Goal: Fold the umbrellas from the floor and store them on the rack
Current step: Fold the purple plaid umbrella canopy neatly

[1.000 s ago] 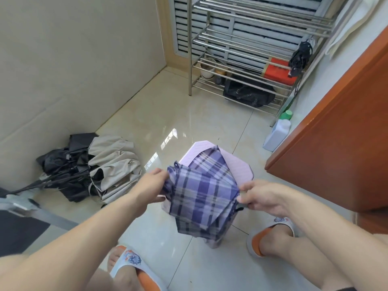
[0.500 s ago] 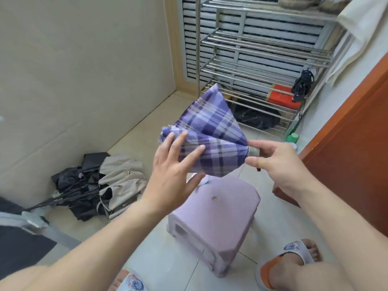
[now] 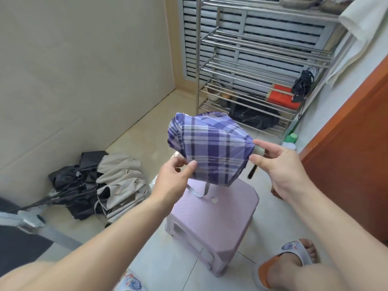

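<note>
Purple plaid umbrella (image 3: 210, 148) held mid-air for wrapping.
Left hand (image 3: 175, 177) pinching canopy fabric to gather pleats; right hand (image 3: 281, 164) fingers clamped on the handle end, steadying.

Both forearms bare to the edge of the head view — no sleeves, watch, rings or bands visible on the left hand (image 3: 174, 179) or the right hand (image 3: 281, 171). Bare knees and lower legs show at the bottom edge. Footwear: open-toed slide sandals, pale grey-white strap with a blue and red printed motif, orange footbed. Right sandal (image 3: 294, 261) shows bare toes past the strap; left sandal (image 3: 130, 283) shows only its printed strap — the rest is cut off
</note>
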